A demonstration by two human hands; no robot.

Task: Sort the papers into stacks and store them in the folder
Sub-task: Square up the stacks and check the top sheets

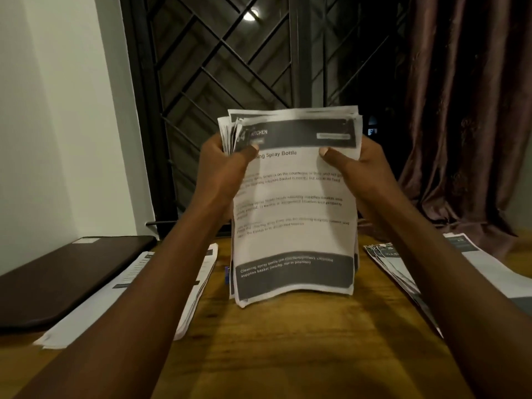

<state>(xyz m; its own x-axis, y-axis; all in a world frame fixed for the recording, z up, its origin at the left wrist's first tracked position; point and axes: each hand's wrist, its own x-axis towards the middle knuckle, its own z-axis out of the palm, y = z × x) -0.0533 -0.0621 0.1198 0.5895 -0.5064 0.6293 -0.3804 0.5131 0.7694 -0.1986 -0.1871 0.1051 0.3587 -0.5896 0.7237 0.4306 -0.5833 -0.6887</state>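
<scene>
Left hand [221, 168] and right hand [358, 171] grip a limp, ragged-edged sheaf of printed papers [293, 220] upright.

Held sheets [293, 203]: white paper with a dark grey band across the top and another across the bottom, white lettering inside the bands and lines of black print between them. Bench [288, 341]: warm brown wood with darker grain streaks. Folder [57, 280], far left: very dark brown, with a pale label at its far edge. Left stack [86, 321]: white with small grey headers. Right stack [495, 264]: pale sheets with dark grey bands. Wall [57, 110]: off-white. Window grille [230, 67]: black bars in a diagonal lattice. Curtain [460, 110], far right: glossy reddish brown with vertical folds.
</scene>
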